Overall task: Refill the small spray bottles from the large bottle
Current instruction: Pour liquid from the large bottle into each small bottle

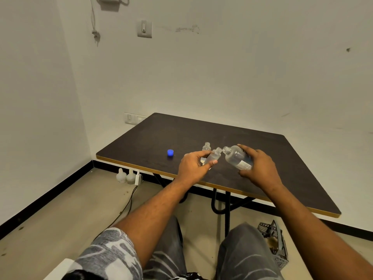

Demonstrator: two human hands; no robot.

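My right hand grips the large clear bottle, which carries a white label and is tilted left with its open neck down. Its mouth meets the open neck of a small clear bottle, tilted right and held in my left hand between thumb and fingers. Both bottles hang just above the dark table. A second small clear bottle stands upright and uncapped just behind them. A blue cap lies on the table to the left.
Two white bottles and a white plug with a cable stand on the floor under the table's left corner. A dark wire basket sits on the floor at my right knee. Walls close off the table's far and left sides.
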